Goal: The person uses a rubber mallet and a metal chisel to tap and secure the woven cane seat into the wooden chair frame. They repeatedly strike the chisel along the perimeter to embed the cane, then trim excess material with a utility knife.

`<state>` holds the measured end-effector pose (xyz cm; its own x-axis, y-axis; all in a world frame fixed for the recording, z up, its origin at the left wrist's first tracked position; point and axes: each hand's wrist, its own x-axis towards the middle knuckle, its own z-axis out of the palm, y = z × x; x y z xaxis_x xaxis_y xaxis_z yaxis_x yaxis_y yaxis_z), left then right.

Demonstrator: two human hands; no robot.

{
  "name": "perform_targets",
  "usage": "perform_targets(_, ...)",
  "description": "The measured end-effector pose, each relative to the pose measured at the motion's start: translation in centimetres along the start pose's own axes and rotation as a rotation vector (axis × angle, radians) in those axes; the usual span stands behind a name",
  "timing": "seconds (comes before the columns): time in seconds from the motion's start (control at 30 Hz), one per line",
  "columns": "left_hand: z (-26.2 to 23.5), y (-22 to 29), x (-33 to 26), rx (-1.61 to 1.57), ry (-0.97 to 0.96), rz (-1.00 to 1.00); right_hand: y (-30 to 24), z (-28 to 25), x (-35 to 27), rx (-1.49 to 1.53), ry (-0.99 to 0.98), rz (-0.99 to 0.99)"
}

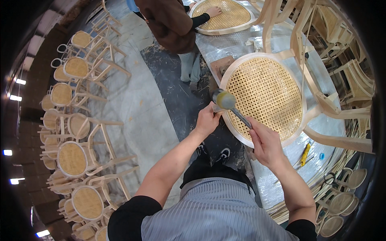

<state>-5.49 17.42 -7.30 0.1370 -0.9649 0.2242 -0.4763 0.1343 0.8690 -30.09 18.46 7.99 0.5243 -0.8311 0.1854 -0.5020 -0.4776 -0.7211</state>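
Observation:
A wooden chair with a round woven cane seat (267,94) lies tipped on the worktable, its legs and frame reaching to the right. My right hand (265,142) is wrapped round the handle of a mallet (240,115). The mallet's rounded head hangs over the left edge of the seat's pale wooden rim. My left hand (207,120) is closed in a pinch beside that rim, just below the mallet head. Something small and pale shows at its fingertips, partly hidden by the mallet; its kind cannot be made out.
Plastic sheeting covers the table (277,184). On it lie a yellow-handled tool (306,154), a small blue ring (321,156) and long cane strips (297,201). A co-worker (169,24) handles another cane seat (225,18) ahead. Rows of chairs (72,159) stand left.

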Motion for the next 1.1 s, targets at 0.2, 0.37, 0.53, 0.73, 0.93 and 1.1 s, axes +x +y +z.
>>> perform_targets(0.2,0.8,0.3,0.3,-0.050,0.018,-0.004,1.3,-0.7,-0.4,-0.088,-0.070,0.069)
perform_targets(0.37,0.3,-0.4,-0.4,-0.033,0.037,0.069,1.1,0.6,-1.0,0.005,0.029,-0.047)
perform_targets(0.53,1.1,0.7,-0.7,-0.063,0.008,-0.085,0.7,-0.3,-0.8,-0.020,-0.011,0.037)
perform_targets(0.73,1.2,0.6,-1.2,-0.020,-0.003,-0.059,2.5,-0.2,-1.0,-0.123,-0.118,0.054)
perform_targets(0.93,1.6,0.8,-1.7,-0.062,0.015,-0.129,1.9,0.1,-1.7,-0.003,0.047,-0.085)
perform_targets(1.1,1.6,0.7,-2.7,-0.041,0.035,-0.047,0.6,-0.7,-1.5,0.015,0.025,-0.031)
